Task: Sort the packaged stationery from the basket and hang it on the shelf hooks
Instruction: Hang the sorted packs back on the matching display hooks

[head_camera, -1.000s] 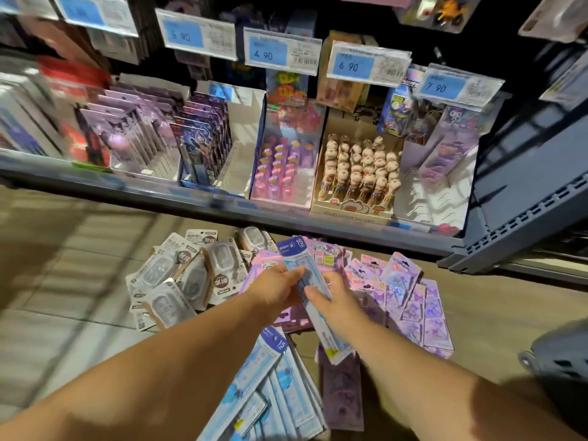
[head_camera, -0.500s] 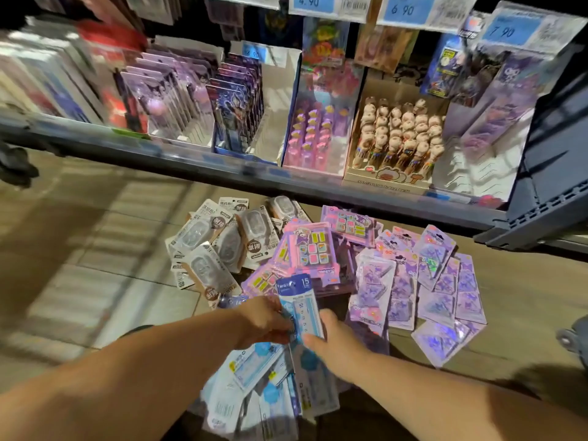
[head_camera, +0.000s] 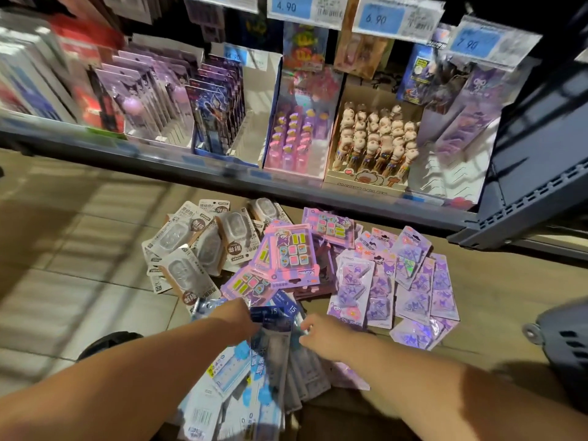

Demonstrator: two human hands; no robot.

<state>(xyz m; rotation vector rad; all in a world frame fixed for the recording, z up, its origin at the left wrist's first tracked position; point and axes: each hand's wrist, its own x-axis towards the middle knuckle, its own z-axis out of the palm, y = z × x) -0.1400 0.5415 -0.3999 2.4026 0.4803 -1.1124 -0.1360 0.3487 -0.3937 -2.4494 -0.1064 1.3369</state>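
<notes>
At the lower centre of the frame, the blue pack (head_camera: pixel 270 326), lifted higher a moment ago, now lies down on the blue pile (head_camera: pixel 222 386), the left hand (head_camera: pixel 237 316) grasping its top, the right hand (head_camera: pixel 321 332) loosening beside it, so sorting continues.

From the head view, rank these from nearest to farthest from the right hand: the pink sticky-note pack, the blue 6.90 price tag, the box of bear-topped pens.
From the right hand:
1. Pink sticky-note pack, on the floor pile just ahead.
2. Cardboard box of bear-topped pens, on the shelf.
3. Blue 6.90 price tag, above the shelf.
</notes>
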